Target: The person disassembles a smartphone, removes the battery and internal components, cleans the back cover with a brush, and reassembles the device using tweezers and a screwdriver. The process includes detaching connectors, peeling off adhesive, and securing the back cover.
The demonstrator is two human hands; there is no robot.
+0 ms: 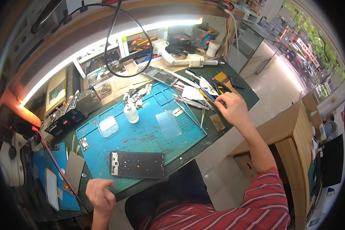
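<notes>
A phone frame (137, 165), black with several small light spots and a pale part at its left end, lies on the near edge of the blue work mat (138, 134). My left hand (100, 196) is beside the mat's lower left corner, fingers curled and no object showing in them. Over the tools at the right stretches my right hand (231, 109), its thumb and fingertips drawn together. Those fingertips meet the end of a blue-handled tool (207, 95), and what they hold is hidden. Close by lie tweezers (195, 117) and yellow-and-black pliers (223, 89).
A white bottle (131, 113) and a clear tray (108, 125) stand on the mat. Behind are loose phone parts (138, 96) and an opened phone (163, 75). A black cable (106, 50) loops down from above. A brown plate (217, 122) lies near the right edge.
</notes>
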